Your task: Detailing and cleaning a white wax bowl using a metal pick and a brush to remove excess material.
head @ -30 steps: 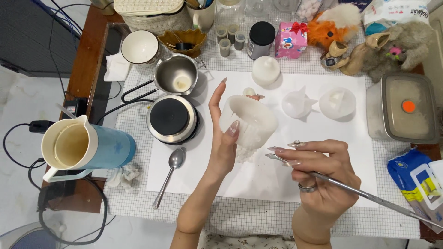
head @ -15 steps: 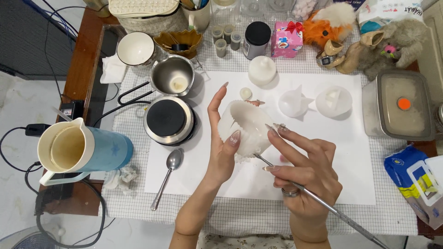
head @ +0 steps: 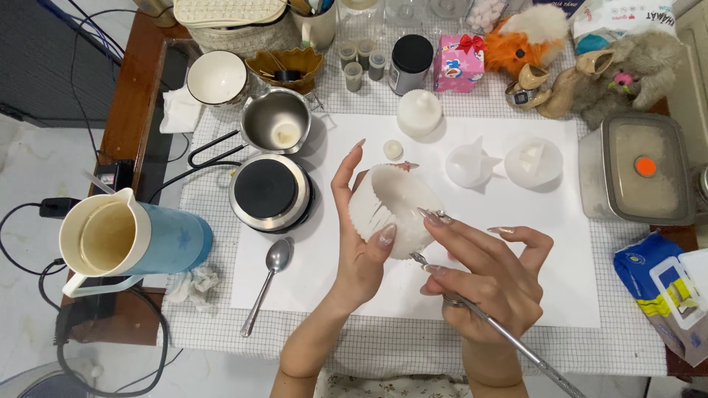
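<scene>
Nearest the camera, the right hand (head: 490, 284) pinches a thin metal tool (head: 509, 339) between thumb and fingers; the handle runs back past the wrist, and the tip meets the lower edge of a white ribbed mould (head: 391, 206). Just left of it, the left hand (head: 361, 236) cups that mould, thumb pressed on its near side and fingers curled behind, holding it tilted above the white paper sheet (head: 457, 295). Left of the left hand, a spoon (head: 269, 284) lies on the sheet's edge, and farther left stands a blue jug (head: 133, 239). Just beyond the spoon sits a small hotplate (head: 269, 191), with a steel pot (head: 276, 129) behind it. Beyond the right hand, two clear moulds (head: 501, 162) rest on the paper. A lidded container (head: 641, 177) sits to their right.
</scene>
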